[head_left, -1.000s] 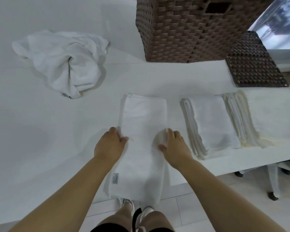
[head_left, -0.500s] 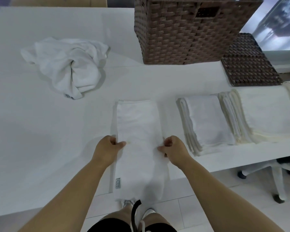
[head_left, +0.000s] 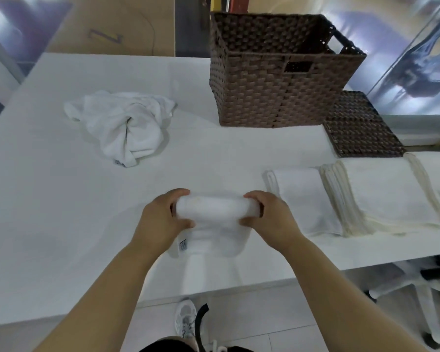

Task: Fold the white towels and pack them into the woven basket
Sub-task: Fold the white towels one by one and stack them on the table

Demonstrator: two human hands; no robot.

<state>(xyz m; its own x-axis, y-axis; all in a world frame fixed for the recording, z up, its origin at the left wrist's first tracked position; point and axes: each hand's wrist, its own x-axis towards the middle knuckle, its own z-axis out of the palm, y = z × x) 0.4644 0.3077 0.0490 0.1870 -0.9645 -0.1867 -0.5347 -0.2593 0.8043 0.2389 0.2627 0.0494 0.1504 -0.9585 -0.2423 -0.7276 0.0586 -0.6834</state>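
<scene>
A white towel (head_left: 214, 219) lies folded over on itself near the front edge of the white table (head_left: 61, 224), its fold bulging up between my hands. My left hand (head_left: 163, 219) grips the fold's left end, thumb underneath. My right hand (head_left: 269, 217) grips the right end the same way. The towel's lower layers with a small label hang toward the table edge. The brown woven basket (head_left: 277, 97) stands at the back, its inside only partly visible. A crumpled white towel (head_left: 125, 123) sits at the back left.
Right of my hands lies a folded white towel (head_left: 305, 201), then a stack of folded cream towels (head_left: 391, 199). A flat woven lid (head_left: 361, 128) rests beside the basket. A white chair (head_left: 404, 288) stands below the table's right end.
Both hands took hold of the long towel's sides at mid-length and lifted, so it is doubled over with a raised fold. The camera tilted up, showing the whole basket.
</scene>
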